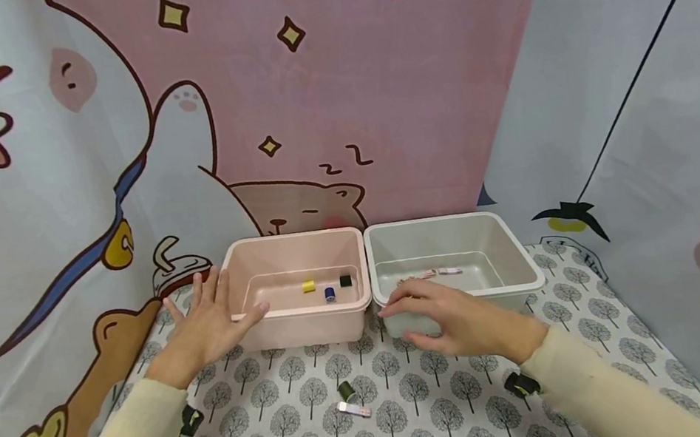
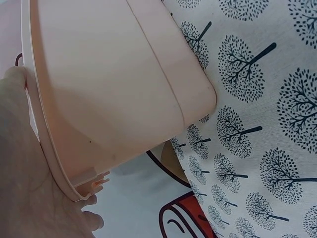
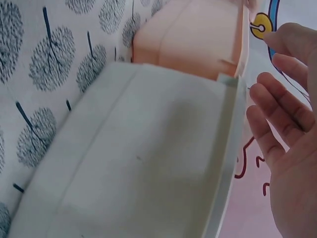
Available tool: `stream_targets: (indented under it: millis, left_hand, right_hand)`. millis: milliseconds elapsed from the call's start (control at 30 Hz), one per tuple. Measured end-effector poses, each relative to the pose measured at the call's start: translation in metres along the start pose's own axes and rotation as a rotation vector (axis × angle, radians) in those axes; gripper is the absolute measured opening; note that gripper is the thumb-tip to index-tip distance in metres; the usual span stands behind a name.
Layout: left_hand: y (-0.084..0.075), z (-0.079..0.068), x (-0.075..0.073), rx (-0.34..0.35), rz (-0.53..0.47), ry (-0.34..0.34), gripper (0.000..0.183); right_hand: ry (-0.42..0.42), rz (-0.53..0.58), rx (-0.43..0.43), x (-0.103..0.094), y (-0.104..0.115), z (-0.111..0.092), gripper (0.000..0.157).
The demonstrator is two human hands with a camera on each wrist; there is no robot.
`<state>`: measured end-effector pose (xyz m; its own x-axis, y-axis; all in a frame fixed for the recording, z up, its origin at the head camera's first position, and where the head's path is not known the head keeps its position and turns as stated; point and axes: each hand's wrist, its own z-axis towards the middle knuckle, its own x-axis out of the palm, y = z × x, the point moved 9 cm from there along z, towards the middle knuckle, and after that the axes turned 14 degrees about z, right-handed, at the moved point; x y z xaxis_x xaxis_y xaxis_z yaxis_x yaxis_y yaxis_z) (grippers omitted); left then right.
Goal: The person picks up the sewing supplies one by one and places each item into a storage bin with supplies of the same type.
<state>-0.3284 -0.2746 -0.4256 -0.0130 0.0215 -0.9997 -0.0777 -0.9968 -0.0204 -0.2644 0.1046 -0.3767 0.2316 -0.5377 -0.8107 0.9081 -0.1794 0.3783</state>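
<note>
My left hand (image 1: 207, 324) is at the left front corner of the pink bin (image 1: 311, 326), fingers spread, thumb along the front rim; it overlaps the rim in the left wrist view. A yellow spool (image 1: 309, 286), a blue spool (image 1: 330, 294) and a dark spool (image 1: 345, 281) lie inside this bin. Above the front rim of the grey-white bin (image 1: 521, 289) hovers my right hand (image 1: 447, 317), its fingers loosely bent with nothing between them. Slim white-and-pink pieces (image 1: 450, 271) lie on that bin's floor, partly hidden behind this hand.
On the tree-print tablecloth (image 1: 298, 420), in front of the bins, lie a dark green spool (image 1: 346, 391) and a slim white-and-pink piece (image 1: 354, 410). The two bins stand side by side. A printed cartoon curtain (image 1: 386, 94) hangs behind them.
</note>
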Motion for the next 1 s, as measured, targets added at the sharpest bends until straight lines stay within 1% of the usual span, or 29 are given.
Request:
stream_targets:
  millis: [300,367,533,667,800,1000]
  left_hand:
    - [0.0,0.0,0.001,-0.002,0.005,-0.001,0.125]
    - [0.0,0.0,0.001,-0.002,0.008,0.0,0.126]
    - [0.0,0.0,0.0,-0.001,0.011,-0.001,0.125]
    - [0.0,0.0,-0.001,-0.002,0.015,0.0,0.124]
    - [0.001,0.0,-0.001,-0.003,0.019,0.002,0.127]
    - [0.001,0.001,0.001,-0.002,0.02,0.004,0.129]
  right_hand:
    - [0.018,0.003,0.0,0.025,0.009,-0.002,0.053]
    - [0.027,0.009,-0.011,0.032,0.011,-0.002,0.054]
    - [0.071,0.042,-0.001,0.052,0.013,-0.002,0.052]
    - [0.118,0.071,0.031,0.069,0.012,-0.002,0.05]
    - [0.169,0.095,0.086,0.087,0.01,-0.003,0.051]
    - [0.269,0.133,0.223,0.114,0.003,-0.004,0.054]
